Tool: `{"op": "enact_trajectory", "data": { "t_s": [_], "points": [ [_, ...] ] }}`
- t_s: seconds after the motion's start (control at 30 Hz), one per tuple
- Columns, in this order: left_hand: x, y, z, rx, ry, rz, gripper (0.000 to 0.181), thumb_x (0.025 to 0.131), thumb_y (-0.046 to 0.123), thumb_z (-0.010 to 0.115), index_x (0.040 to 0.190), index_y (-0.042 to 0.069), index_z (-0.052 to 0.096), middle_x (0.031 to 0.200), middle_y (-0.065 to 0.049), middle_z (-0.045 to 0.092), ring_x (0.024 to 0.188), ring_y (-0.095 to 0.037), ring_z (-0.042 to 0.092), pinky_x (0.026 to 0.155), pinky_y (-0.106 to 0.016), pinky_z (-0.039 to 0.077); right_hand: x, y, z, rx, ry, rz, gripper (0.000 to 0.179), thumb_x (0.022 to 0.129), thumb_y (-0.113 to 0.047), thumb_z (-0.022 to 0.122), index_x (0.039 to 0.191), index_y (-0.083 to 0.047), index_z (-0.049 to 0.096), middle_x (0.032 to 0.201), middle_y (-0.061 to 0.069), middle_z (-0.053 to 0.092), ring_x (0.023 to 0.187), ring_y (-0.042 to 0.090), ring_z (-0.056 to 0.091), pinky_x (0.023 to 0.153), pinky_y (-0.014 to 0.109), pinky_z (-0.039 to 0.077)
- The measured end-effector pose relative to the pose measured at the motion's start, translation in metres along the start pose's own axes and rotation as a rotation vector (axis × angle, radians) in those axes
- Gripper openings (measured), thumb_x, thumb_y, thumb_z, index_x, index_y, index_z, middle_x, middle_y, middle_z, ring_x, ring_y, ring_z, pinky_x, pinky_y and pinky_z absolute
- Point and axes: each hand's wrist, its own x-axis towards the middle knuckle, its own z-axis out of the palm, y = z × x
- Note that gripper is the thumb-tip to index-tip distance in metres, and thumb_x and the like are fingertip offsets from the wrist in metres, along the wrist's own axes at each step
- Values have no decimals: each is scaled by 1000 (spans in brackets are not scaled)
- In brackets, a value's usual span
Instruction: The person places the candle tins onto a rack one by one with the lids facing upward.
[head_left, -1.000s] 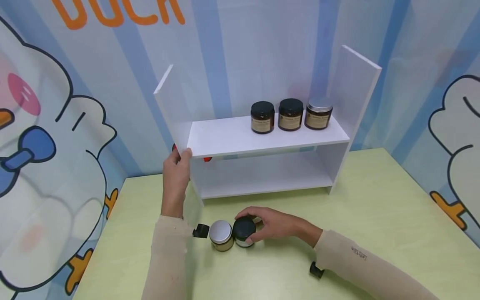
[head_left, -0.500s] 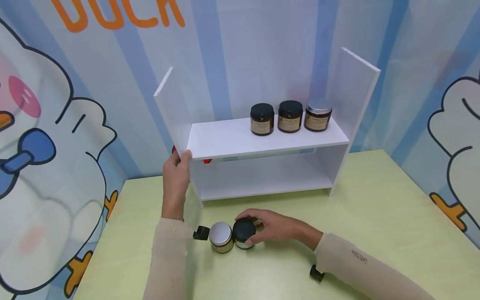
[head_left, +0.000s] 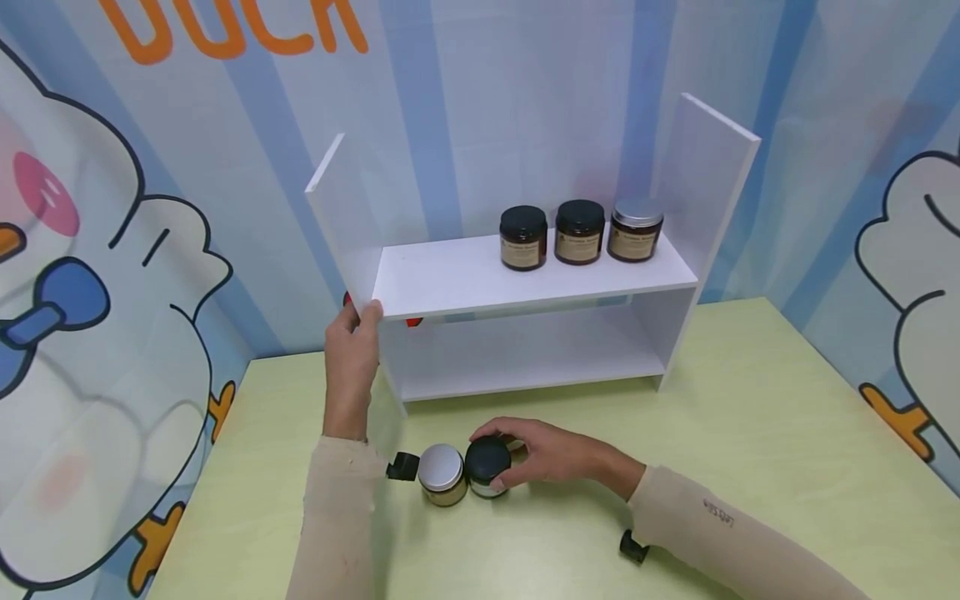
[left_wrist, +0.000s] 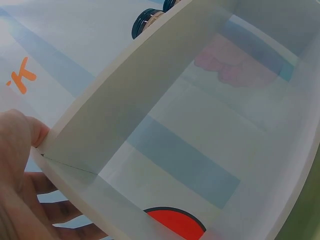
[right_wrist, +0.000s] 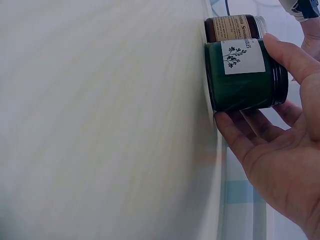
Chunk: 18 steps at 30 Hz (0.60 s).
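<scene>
A white two-tier shelf (head_left: 517, 279) stands at the back of the table. My left hand (head_left: 352, 358) grips its left side panel, thumb at the front edge and fingers on the outer face, as the left wrist view also shows. In front of the shelf, my right hand (head_left: 551, 450) holds a green glass jar (right_wrist: 242, 80) with a black lid (head_left: 488, 458) and a white label, thumb and fingers around it. The jar stands upright on the table. Close on its left is a brown jar (head_left: 442, 473) with a silver lid and tan label.
On the shelf's upper board stand two black-lidded jars (head_left: 523, 238) (head_left: 580, 232) and one silver-lidded jar (head_left: 636, 230), towards the right. A printed cloth backdrop (head_left: 480, 108) rises behind and beside the pale table (head_left: 750, 433).
</scene>
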Motion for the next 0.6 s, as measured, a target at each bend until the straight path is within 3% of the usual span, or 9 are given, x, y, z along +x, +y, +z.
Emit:
{"op": "enact_trajectory", "data": {
  "t_s": [0.6],
  "points": [
    [-2,-1,1,-24,0,14,61,102,53,49,151,18,49,152,-6,48,135,-27,43,113,-58,32,-1,1,0,7,7,-4,62,90,-23,79,145,-16,52,139,-9,55,120,15,60,104,39,46]
  ]
}}
